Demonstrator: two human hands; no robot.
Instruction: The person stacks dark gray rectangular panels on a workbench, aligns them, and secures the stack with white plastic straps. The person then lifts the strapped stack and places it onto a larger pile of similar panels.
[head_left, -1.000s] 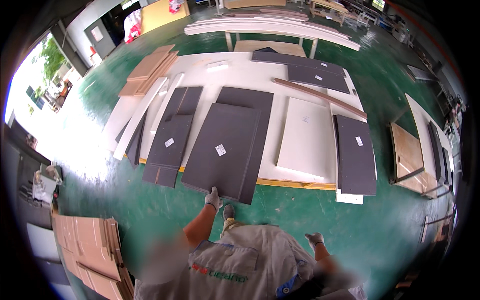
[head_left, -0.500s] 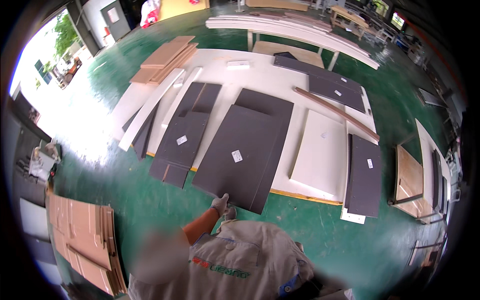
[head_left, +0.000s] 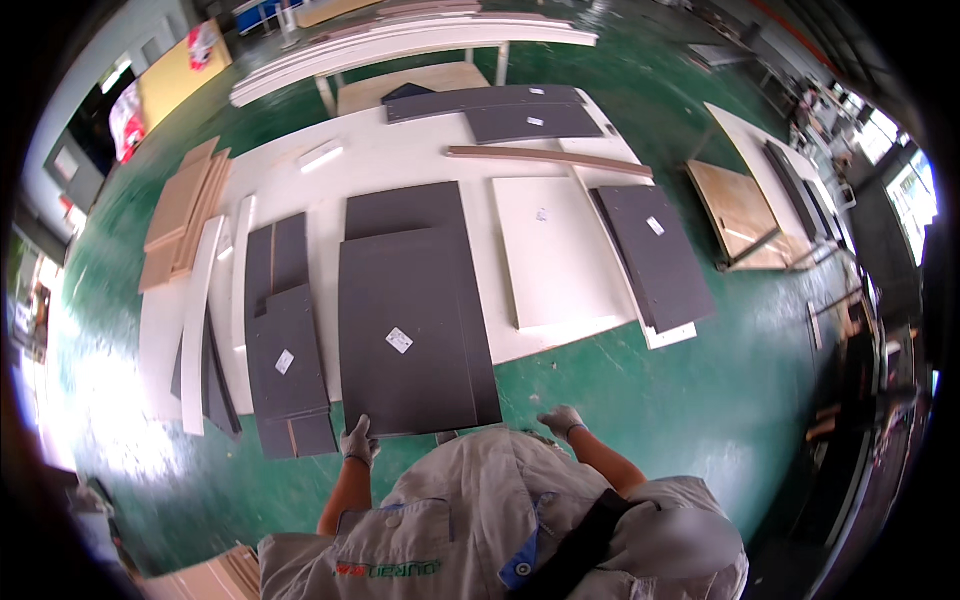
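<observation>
A large dark grey panel [head_left: 410,290] with a white label lies on top of another dark panel [head_left: 400,206], its near edge overhanging the white table-like board [head_left: 540,345]. At its near left corner, my gloved left hand [head_left: 358,442] grips the edge, thumb toward the top. My gloved right hand [head_left: 563,421] is to the right of that panel, over the floor, apart from it. Its fingers reach out to the left and hold nothing. To the left lies a narrower stack of dark panels [head_left: 285,345]; to the right, a white panel [head_left: 550,250] and a labelled dark panel [head_left: 660,260].
Brown boards [head_left: 180,220] are stacked at the far left, beside white strips [head_left: 203,330]. A brown strip [head_left: 550,158] and long dark panels [head_left: 490,103] lie at the back. Behind stands a rack of long white boards [head_left: 420,45]. A wooden cart [head_left: 735,215] is at right.
The view has swung to the right. My left hand is now at the panel's near left corner. My right hand has come into view on the right, away from the panel.
</observation>
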